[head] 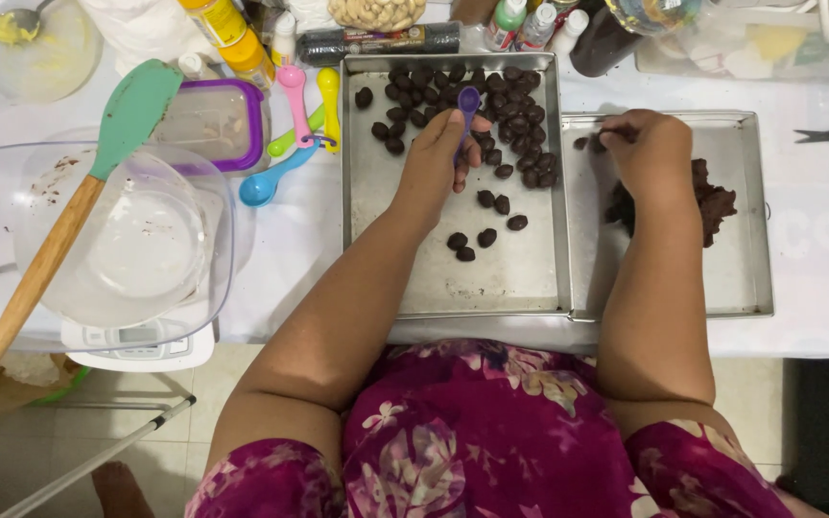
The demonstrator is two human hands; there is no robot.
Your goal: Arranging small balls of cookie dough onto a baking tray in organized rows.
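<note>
Portioning dark brown dough off the lump (712, 203) in the shallow rectangular metal tray (746, 278), right side of worktop (817, 249). Recommend small even pinches, approx. same size as the dark dough balls (510, 96) in the larger metal baking tray (453, 278), w/ gaps between. Left hand (434, 158): fingers closed round small purple plastic measuring spoon (468, 104), held over the balls. Right hand (647, 149): fingers curled, pinching at dough; exact grip hidden.

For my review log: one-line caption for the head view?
Left hand holds purple measuring spoon over dough-ball tray; right hand picks at dark dough.
</note>
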